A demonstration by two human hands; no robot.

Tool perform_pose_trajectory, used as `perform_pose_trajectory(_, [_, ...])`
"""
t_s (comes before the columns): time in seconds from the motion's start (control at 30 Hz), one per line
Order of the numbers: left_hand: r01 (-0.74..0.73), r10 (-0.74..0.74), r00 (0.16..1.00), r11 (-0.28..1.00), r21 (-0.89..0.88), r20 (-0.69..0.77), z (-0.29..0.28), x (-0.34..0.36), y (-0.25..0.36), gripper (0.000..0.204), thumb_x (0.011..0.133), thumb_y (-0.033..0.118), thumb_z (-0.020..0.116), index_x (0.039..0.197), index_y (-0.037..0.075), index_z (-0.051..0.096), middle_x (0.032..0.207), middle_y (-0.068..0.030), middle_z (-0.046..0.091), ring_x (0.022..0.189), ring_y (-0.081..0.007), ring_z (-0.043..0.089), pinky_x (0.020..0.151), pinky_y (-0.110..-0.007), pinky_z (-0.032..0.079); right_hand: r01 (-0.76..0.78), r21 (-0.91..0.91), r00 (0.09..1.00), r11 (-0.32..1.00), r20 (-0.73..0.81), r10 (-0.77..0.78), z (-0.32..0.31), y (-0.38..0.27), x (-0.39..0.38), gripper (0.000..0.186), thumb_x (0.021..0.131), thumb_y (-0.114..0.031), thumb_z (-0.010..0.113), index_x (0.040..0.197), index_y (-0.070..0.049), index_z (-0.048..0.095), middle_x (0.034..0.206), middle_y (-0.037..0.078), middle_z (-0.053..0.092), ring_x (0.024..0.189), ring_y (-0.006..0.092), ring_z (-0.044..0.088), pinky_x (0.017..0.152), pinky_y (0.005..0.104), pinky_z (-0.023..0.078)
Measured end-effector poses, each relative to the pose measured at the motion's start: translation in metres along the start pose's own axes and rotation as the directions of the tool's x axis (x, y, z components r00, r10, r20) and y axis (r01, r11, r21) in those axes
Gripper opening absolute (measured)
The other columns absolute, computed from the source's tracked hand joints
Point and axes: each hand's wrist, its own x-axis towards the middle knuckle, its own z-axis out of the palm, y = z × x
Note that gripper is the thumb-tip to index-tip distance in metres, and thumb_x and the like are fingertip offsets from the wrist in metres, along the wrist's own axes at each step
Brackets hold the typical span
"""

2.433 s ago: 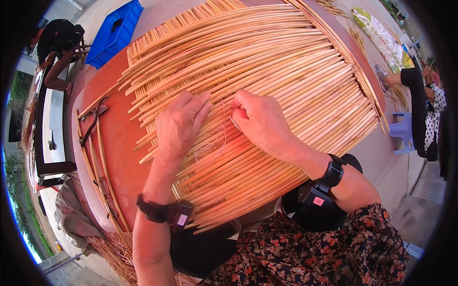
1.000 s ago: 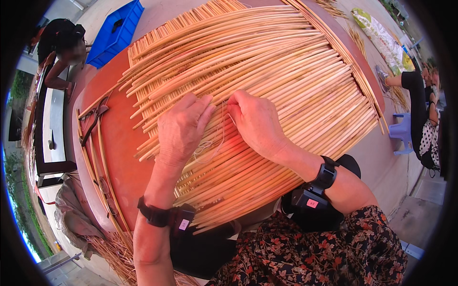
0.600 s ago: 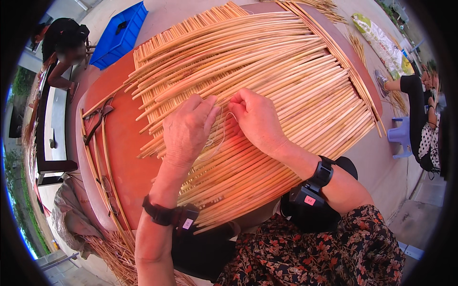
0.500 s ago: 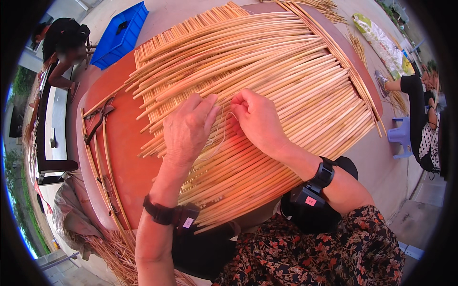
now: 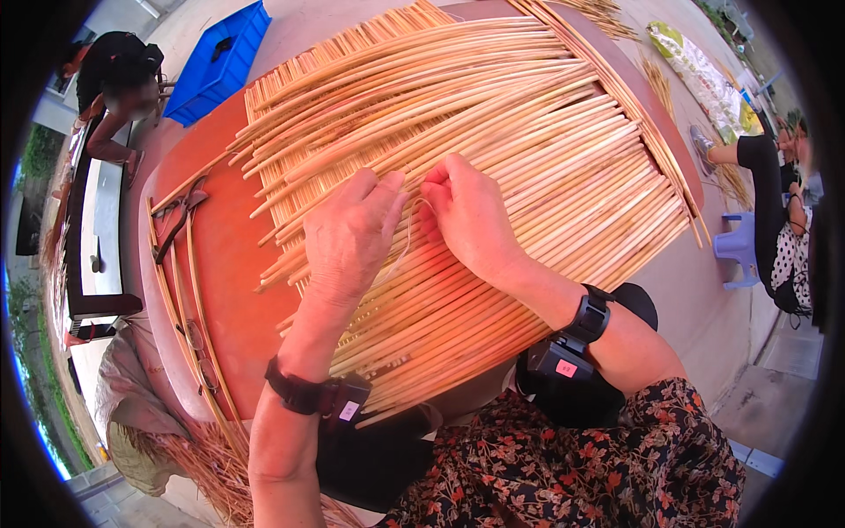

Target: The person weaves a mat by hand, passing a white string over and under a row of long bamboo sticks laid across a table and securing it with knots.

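Both my hands are over a mat of reed stalks (image 5: 572, 189), laid side by side across a reddish table (image 5: 238, 290). My left hand (image 5: 350, 231) is closed in a pinch near the stalks' left ends, gripping a thin pale string (image 5: 407, 242). Just to its right, my right hand (image 5: 475, 218) pinches the same string, its fingers curled inward. From between the two hands a slack loop of string hangs over the stalks. Exactly where the string meets the stalks is hidden by my fingers. Beneath the far left stalks lies a second layer of thinner stalks (image 5: 286, 97).
Pruning shears (image 5: 185, 211), eyeglasses (image 5: 204, 356) and a few loose stalks lie on the table's left. A blue crate (image 5: 189, 97) stands beyond. People sit or bend at both sides. At the right are a purple stool (image 5: 738, 251) and a white-green sack (image 5: 695, 75).
My hands have shifted slightly; the right one rises a little. The string's loop between them looks narrower. Both hands keep their pinch.
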Motion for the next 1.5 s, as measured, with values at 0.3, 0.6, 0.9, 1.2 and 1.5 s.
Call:
perform_pose_trajectory(0.3, [0.006,-0.005,1.0,1.0,0.025,-0.024,0.003,-0.004,0.003,0.023,0.095,0.023,0.082,0.117,0.015,0.078,0.09,-0.0025,0.064,0.077,-0.0237,0.07,0.064,-0.039,0.055,0.07,0.027,0.997,0.997,0.031,-0.071,0.006,-0.001,0.001,0.013,0.111,-0.009,0.062,0.116,0.001,0.055,0.087,0.018,0.073,0.078,0.0277,0.075,0.071,0.0405,0.06])
perform_pose_trajectory(0.6, [-0.032,0.035,0.999,0.997,0.064,-0.037,0.006,-0.003,-0.011,0.024,0.095,0.023,0.082,0.117,0.014,0.079,0.09,-0.0033,0.065,0.079,-0.024,0.069,0.065,-0.039,0.054,0.55,-0.493,0.799,0.674,0.077,-0.596,-0.045,-0.029,0.047,0.014,0.1,-0.015,0.074,0.106,-0.003,0.075,0.087,0.011,0.07,0.095,0.0315,0.073,0.08,0.0455,0.057])
perform_pose_trajectory(0.9, [-0.062,0.071,0.994,0.991,0.114,-0.078,0.007,0.001,-0.013,0.02,0.091,0.022,0.084,0.108,0.016,0.077,0.086,-0.0015,0.059,0.076,-0.021,0.066,0.062,-0.038,0.054,0.296,-0.375,0.836,0.878,0.547,-0.048,-0.022,-0.016,0.112,0.015,0.098,-0.015,0.069,0.096,-0.002,0.076,0.096,0.017,0.081,0.087,0.0318,0.075,0.079,0.0421,0.057])
perform_pose_trajectory(1.2, [-0.019,0.019,1.0,1.0,-0.003,-0.005,0.008,0.0,-0.012,0.021,0.094,0.023,0.082,0.112,0.014,0.08,0.088,-0.0042,0.063,0.08,-0.0262,0.07,0.065,-0.04,0.055,0.451,-0.431,0.89,0.782,0.28,-0.359,-0.004,-0.045,0.138,0.019,0.103,-0.016,0.067,0.094,0.0,0.069,0.091,0.016,0.078,0.082,0.0333,0.073,0.077,0.0458,0.059])
perform_pose_trajectory(1.5, [0.107,-0.102,0.993,0.988,-0.115,0.051,0.01,-0.001,-0.018,0.022,0.095,0.025,0.082,0.113,0.013,0.082,0.092,-0.0043,0.067,0.086,-0.0271,0.071,0.073,-0.041,0.057,-0.067,0.606,0.997,0.793,0.078,0.024,-0.086,-0.087,0.234,0.019,0.109,-0.017,0.067,0.104,0.002,0.065,0.093,0.013,0.07,0.082,0.0252,0.074,0.075,0.0371,0.065])
